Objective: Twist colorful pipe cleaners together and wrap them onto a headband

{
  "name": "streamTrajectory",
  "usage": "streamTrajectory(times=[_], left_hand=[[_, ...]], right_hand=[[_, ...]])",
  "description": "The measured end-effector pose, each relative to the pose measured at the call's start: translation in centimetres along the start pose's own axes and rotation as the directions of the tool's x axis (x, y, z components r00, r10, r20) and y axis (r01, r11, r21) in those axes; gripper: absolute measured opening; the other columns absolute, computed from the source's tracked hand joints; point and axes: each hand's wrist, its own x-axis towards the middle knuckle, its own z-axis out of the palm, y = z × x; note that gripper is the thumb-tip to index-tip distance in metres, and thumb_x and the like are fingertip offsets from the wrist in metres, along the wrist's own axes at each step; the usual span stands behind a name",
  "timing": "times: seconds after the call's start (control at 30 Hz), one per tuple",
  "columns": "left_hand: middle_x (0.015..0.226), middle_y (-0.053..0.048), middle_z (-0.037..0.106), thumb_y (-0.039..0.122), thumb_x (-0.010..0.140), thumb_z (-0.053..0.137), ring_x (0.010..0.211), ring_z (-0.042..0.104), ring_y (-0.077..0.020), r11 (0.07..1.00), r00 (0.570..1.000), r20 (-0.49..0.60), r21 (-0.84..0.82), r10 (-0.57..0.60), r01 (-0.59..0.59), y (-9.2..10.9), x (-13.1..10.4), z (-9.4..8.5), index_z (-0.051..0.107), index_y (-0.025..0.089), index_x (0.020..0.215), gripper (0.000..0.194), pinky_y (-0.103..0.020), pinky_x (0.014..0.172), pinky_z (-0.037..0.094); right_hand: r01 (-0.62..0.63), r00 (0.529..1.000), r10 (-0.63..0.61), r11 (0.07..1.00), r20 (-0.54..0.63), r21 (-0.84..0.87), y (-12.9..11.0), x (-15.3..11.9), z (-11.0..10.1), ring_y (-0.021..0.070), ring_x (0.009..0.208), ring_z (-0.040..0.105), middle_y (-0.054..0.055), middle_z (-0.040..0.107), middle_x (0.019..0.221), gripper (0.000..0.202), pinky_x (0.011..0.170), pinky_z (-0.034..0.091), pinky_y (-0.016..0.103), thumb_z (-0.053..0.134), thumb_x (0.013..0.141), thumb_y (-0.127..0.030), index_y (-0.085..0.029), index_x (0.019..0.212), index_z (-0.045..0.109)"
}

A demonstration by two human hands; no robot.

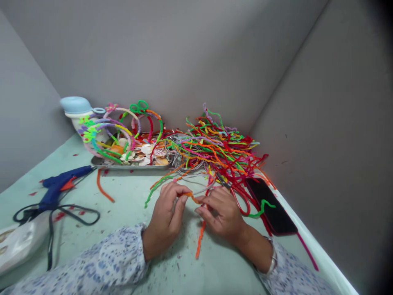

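An orange pipe cleaner [200, 241] runs between my two hands, its loose tail hanging down toward the table's front. My left hand [167, 211] pinches it between thumb and forefinger, where it looks wound around the end of a thin grey hoop [206, 189]. Close beside it, my right hand [221, 211] has its fingers closed on the same pipe cleaner; its fingertips partly hide the strand. The hoop's far part curves up behind the right hand. Red-handled scissors [241, 200] lie just beyond my right hand.
Behind is a heap of coloured pipe cleaners [221, 143]. A metal tray [135, 166] holds shells and decorated headbands [123, 127], beside a blue-lidded bottle [76, 105]. A blue glue gun [57, 184] with its cord lies left; a phone [273, 209] lies right, near the table edge.
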Motion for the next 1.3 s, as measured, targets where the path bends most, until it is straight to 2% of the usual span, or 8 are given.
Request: streamTrajectory(times=[0.13, 0.23, 0.43, 0.6, 0.77, 0.9, 1.2, 1.3], left_hand=[[0.096, -0.003, 0.056, 0.017, 0.096, 0.041, 0.095, 0.052, -0.0176, 0.997, 0.998, -0.003, -0.058, -0.059, 0.058, -0.2, -0.1, 0.1, 0.053, 0.022, 0.102, 0.014, -0.030, 0.085, 0.040], [0.100, -0.003, 0.056, 0.018, 0.097, 0.040, 0.101, 0.052, -0.0179, 0.994, 0.997, 0.003, -0.081, -0.076, 0.076, -0.3, -0.2, 0.1, 0.053, 0.023, 0.103, 0.015, -0.030, 0.088, 0.039], [0.093, -0.003, 0.056, 0.022, 0.096, 0.040, 0.091, 0.053, -0.0185, 0.992, 0.990, 0.114, -0.085, -0.082, 0.092, 0.0, -0.1, -0.2, 0.054, 0.020, 0.100, 0.014, -0.031, 0.082, 0.040], [0.086, -0.002, 0.058, 0.021, 0.095, 0.043, 0.086, 0.052, -0.0182, 0.997, 0.980, 0.201, -0.073, 0.002, 0.013, 0.1, 0.2, -0.1, 0.057, 0.019, 0.094, 0.014, -0.033, 0.082, 0.038], [0.080, -0.002, 0.057, 0.019, 0.093, 0.046, 0.081, 0.052, -0.0176, 0.997, 0.981, 0.186, -0.062, 0.055, -0.044, 0.1, 0.3, 0.0, 0.059, 0.018, 0.090, 0.013, -0.033, 0.078, 0.038], [0.077, -0.001, 0.057, 0.017, 0.091, 0.049, 0.078, 0.052, -0.0175, 0.997, 0.982, 0.172, -0.012, 0.075, -0.074, 0.1, 0.3, 0.0, 0.059, 0.018, 0.088, 0.011, -0.033, 0.077, 0.037], [0.078, -0.001, 0.058, 0.015, 0.091, 0.049, 0.077, 0.052, -0.0168, 0.996, 0.982, 0.172, 0.021, 0.079, -0.084, 0.1, 0.3, 0.2, 0.057, 0.018, 0.087, 0.010, -0.035, 0.079, 0.036], [0.078, -0.002, 0.058, 0.016, 0.092, 0.047, 0.077, 0.052, -0.0173, 0.998, 0.983, 0.176, 0.024, 0.058, -0.064, -0.1, 0.4, 0.1, 0.057, 0.018, 0.086, 0.012, -0.035, 0.079, 0.037]], right_hand=[[0.088, 0.996, -0.090, 0.990, 0.015, 0.110, -0.3, 0.1, -0.5, 0.0161, 0.058, 0.044, 0.001, 0.051, 0.056, 0.029, 0.061, 0.031, 0.033, 0.049, 0.092, -0.034, -0.017, 0.076, 0.067], [0.133, 0.991, -0.136, 0.971, 0.004, 0.201, -0.3, 0.1, -0.8, 0.0165, 0.058, 0.046, 0.002, 0.051, 0.056, 0.037, 0.061, 0.032, 0.033, 0.041, 0.094, -0.037, -0.018, 0.077, 0.067], [0.042, 0.999, -0.044, 0.967, 0.006, 0.253, -0.3, 0.2, -0.5, 0.0183, 0.065, 0.057, 0.005, 0.065, 0.069, 0.026, 0.065, 0.040, 0.033, 0.048, 0.092, -0.035, -0.017, 0.090, 0.066], [-0.015, 1.000, 0.017, 0.963, -0.004, 0.269, -0.6, 0.2, -0.2, 0.0183, 0.073, 0.065, 0.006, 0.073, 0.081, 0.013, 0.068, 0.045, 0.030, 0.057, 0.087, -0.025, -0.019, 0.092, 0.067], [-0.021, 0.999, 0.028, 0.961, -0.021, 0.276, -0.7, 0.2, -0.1, 0.0164, 0.067, 0.064, 0.004, 0.073, 0.075, 0.009, 0.065, 0.045, 0.029, 0.059, 0.085, -0.020, -0.020, 0.087, 0.068], [-0.051, 0.998, 0.042, 0.952, 0.036, 0.301, -0.8, 0.0, -0.1, 0.0153, 0.063, 0.062, 0.004, 0.071, 0.072, 0.011, 0.063, 0.044, 0.028, 0.057, 0.086, -0.020, -0.019, 0.084, 0.068], [-0.159, 0.986, 0.137, 0.937, 0.089, 0.312, -1.2, 0.2, -0.1, 0.0131, 0.056, 0.053, 0.000, 0.057, 0.056, 0.027, 0.057, 0.039, 0.026, 0.052, 0.089, -0.024, -0.019, 0.064, 0.057], [-0.109, 0.992, 0.083, 0.941, 0.093, 0.320, -1.1, 0.1, -0.2, 0.0133, 0.056, 0.053, 0.001, 0.057, 0.056, 0.026, 0.058, 0.039, 0.027, 0.049, 0.091, -0.023, -0.018, 0.068, 0.060]])
